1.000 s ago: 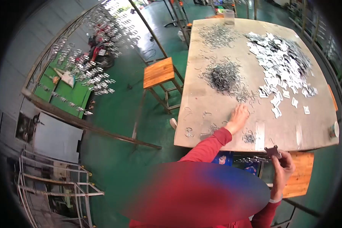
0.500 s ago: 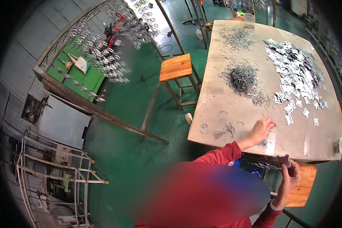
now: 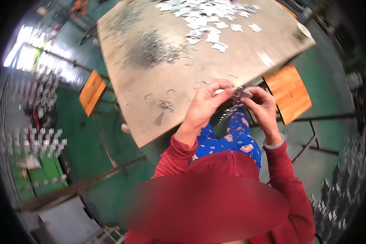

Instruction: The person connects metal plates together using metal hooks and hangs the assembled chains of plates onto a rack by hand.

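My right hand (image 3: 262, 106) pinches a small dark flat plate (image 3: 240, 94) with notched corners, held just off the table's front edge above my lap. At the plate's left side, the fingertips of my left hand (image 3: 207, 101) are pressed together; whatever lies between them is too small to make out. Below the plate, a row of shiny metal pieces (image 3: 230, 114) hangs by the table edge. Loose bent wire hooks (image 3: 165, 105) lie on the table (image 3: 215, 65) to the left of my left hand.
Farther back sit a blurred heap of wire hooks (image 3: 152, 46) and a large pile of white notched plates (image 3: 209, 16). A cup (image 3: 302, 31) stands at the right corner. Wooden stools (image 3: 288, 93) flank the table. Racks of hanging metal parts (image 3: 40, 138) are at left.
My left hand has left the tabletop and come to the plate in my right hand. Both hands are now together. The view has turned and tilted down toward my lap.
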A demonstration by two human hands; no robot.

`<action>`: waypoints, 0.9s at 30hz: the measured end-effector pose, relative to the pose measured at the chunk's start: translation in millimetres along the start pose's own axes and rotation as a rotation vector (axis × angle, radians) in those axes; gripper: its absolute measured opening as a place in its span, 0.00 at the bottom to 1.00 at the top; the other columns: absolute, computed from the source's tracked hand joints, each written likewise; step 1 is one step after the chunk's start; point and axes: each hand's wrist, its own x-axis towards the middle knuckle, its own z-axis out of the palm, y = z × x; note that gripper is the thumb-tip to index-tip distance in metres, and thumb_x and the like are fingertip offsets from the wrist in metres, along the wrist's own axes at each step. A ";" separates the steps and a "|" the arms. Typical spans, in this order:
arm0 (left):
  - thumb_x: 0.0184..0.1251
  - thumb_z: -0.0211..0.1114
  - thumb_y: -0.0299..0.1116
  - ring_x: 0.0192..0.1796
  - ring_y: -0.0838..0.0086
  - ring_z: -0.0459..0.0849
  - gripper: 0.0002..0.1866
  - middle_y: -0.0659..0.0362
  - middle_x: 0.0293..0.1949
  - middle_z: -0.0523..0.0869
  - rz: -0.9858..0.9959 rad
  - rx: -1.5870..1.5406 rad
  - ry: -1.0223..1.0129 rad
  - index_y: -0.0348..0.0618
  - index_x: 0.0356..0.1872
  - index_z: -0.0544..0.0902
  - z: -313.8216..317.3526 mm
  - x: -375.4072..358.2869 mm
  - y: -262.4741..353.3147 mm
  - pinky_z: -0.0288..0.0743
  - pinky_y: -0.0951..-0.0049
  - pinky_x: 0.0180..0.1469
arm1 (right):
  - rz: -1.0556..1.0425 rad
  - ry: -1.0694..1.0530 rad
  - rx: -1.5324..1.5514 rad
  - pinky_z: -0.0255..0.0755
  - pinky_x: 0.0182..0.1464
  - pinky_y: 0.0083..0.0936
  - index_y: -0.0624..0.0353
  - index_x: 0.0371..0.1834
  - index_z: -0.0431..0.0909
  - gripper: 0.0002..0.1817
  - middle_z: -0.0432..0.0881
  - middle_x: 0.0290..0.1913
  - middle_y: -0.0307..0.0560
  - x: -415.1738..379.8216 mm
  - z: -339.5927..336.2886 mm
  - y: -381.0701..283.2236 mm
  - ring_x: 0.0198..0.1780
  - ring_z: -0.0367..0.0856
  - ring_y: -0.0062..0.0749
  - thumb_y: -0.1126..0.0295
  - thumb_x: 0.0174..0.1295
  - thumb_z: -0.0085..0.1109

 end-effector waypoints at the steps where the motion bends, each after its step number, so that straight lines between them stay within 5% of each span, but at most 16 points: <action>1: 0.64 0.64 0.30 0.44 0.82 0.77 0.09 0.62 0.41 0.81 -0.057 -0.054 -0.001 0.36 0.39 0.83 2.3 -3.5 -2.0 0.71 0.80 0.48 | 0.028 -0.017 0.036 0.71 0.36 0.13 0.68 0.40 0.79 0.10 0.81 0.32 0.37 -5.2 -2.4 -1.7 0.33 0.77 0.15 0.80 0.54 0.63; 9: 0.63 0.65 0.32 0.39 0.80 0.79 0.10 0.63 0.38 0.83 -0.185 -0.145 -0.058 0.38 0.42 0.81 8.0 26.9 -15.8 0.72 0.78 0.47 | 0.027 0.042 0.012 0.71 0.37 0.14 0.67 0.39 0.78 0.09 0.82 0.33 0.37 -3.8 -20.1 0.6 0.35 0.77 0.14 0.81 0.55 0.61; 14: 0.61 0.66 0.32 0.38 0.80 0.79 0.10 0.62 0.38 0.83 -0.178 -0.159 -0.004 0.39 0.41 0.81 15.1 23.9 -13.6 0.73 0.78 0.45 | -0.245 0.062 -0.248 0.71 0.34 0.16 0.63 0.41 0.79 0.12 0.81 0.31 0.39 -2.4 -24.9 10.0 0.32 0.77 0.21 0.81 0.52 0.62; 18: 0.59 0.66 0.27 0.44 0.76 0.77 0.05 0.59 0.39 0.78 0.037 0.240 0.067 0.37 0.34 0.81 41.3 21.0 -7.5 0.71 0.76 0.46 | -0.426 0.126 -0.444 0.70 0.32 0.19 0.58 0.41 0.80 0.14 0.79 0.32 0.42 0.1 -24.2 -3.7 0.31 0.76 0.27 0.80 0.48 0.65; 20: 0.53 0.67 0.25 0.46 0.68 0.76 0.05 0.56 0.38 0.78 0.329 0.515 -0.027 0.39 0.31 0.81 58.1 23.8 5.1 0.71 0.72 0.47 | -0.443 0.271 -0.309 0.70 0.34 0.20 0.61 0.38 0.80 0.14 0.79 0.33 0.43 -1.2 -14.9 -22.2 0.32 0.75 0.26 0.83 0.47 0.65; 22: 0.55 0.68 0.26 0.47 0.70 0.77 0.05 0.55 0.43 0.78 0.489 0.742 -0.058 0.38 0.32 0.83 82.0 26.7 26.8 0.72 0.73 0.47 | -0.663 0.287 -0.096 0.69 0.36 0.21 0.65 0.36 0.79 0.12 0.79 0.31 0.44 -1.1 -24.0 -22.2 0.32 0.75 0.28 0.86 0.48 0.64; 27: 0.46 0.72 0.25 0.45 0.65 0.79 0.12 0.53 0.40 0.81 0.816 0.713 0.044 0.40 0.34 0.84 115.7 34.4 58.5 0.74 0.70 0.45 | -0.739 0.485 0.057 0.72 0.42 0.22 0.67 0.34 0.78 0.09 0.80 0.35 0.48 -1.5 -40.9 -51.6 0.38 0.78 0.30 0.89 0.52 0.56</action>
